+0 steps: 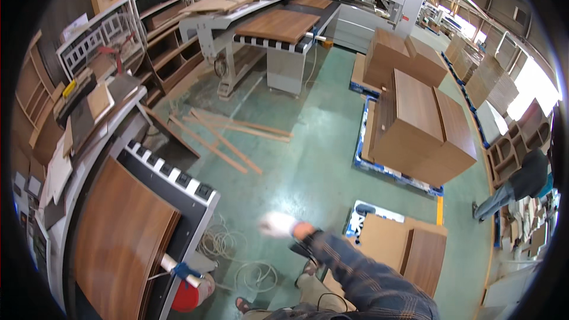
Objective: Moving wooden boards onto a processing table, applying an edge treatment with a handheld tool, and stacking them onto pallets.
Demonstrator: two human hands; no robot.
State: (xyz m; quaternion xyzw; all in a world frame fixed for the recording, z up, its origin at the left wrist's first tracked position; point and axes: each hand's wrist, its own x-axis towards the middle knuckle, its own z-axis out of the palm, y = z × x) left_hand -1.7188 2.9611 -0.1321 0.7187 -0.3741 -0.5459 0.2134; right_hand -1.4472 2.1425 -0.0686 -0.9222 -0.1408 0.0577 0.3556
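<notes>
My right hand [277, 224], in a white glove, reaches over the floor at the middle of the view, its arm in a dark plaid sleeve. Motion smears its fingers, so I cannot tell whether they are closed, and no held thing shows. My left hand is out of view. To the left of the right hand, brown wood-grain panels [124, 225] lie on a conveyor table with a black and white edge [169, 170]. A white tube with a blue part [182, 271] sticks out at the panels' right side.
Coiled pale hose [255, 275] and a red bucket [186, 299] are by the table. Loose wood strips [222, 136] lie ahead. Panel stacks [409, 124] stand on blue pallets at the right, near a low stack [424, 261]. Another person [524, 178] is at far right.
</notes>
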